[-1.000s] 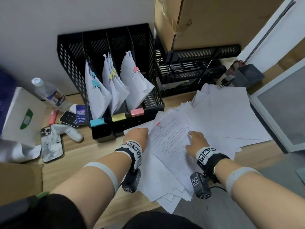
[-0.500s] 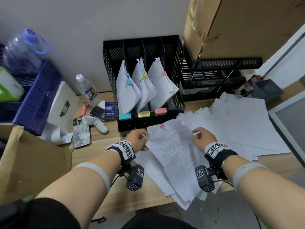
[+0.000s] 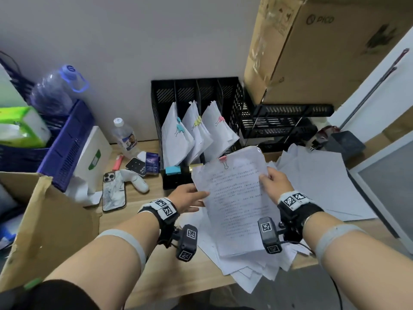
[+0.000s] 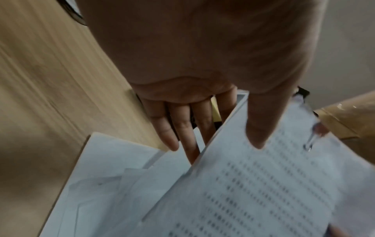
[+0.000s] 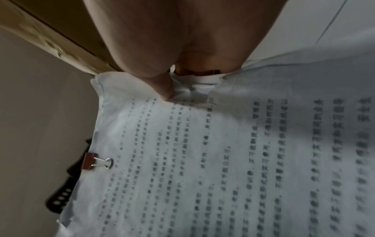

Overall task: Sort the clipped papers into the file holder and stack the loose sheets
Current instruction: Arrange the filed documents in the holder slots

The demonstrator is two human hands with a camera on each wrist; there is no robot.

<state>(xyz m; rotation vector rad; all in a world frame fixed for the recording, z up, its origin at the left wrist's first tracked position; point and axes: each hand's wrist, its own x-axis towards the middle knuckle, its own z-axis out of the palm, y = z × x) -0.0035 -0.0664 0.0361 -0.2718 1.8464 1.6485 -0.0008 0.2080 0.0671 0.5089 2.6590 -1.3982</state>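
Left hand (image 3: pixel 188 196): gripped the left edge of the clipped bundle, thumb on the printed face and fingers (image 4: pixel 183 128) spread underneath, apparently to keep the sheets flat while carried.
Right hand (image 3: pixel 273 183): pinched the bundle's right edge, thumb on top; the fingers beneath were hidden by paper, so their lie could not be told.
Clipped bundle (image 3: pixel 237 202): printed sheets held clear of the desk in both hands, its top edge just in front of the file holder, clip end leading, likely so it could go in clip-up like the others.
Pink binder clip (image 3: pixel 224 161): fixed on the bundle's top edge, the end nearest the file holder; it looked brownish in the dim right wrist view.
Loose sheets (image 3: pixel 312 175): spread unstacked on the desk (image 3: pixel 143 222), below the bundle and to the right of the file holder.
File holder (image 3: pixel 232 101): black mesh, upright against the wall; three slots held clipped sets marked blue, yellow and pink, with blue and yellow tags visible on its front. The pink slot seemed the fitting one.
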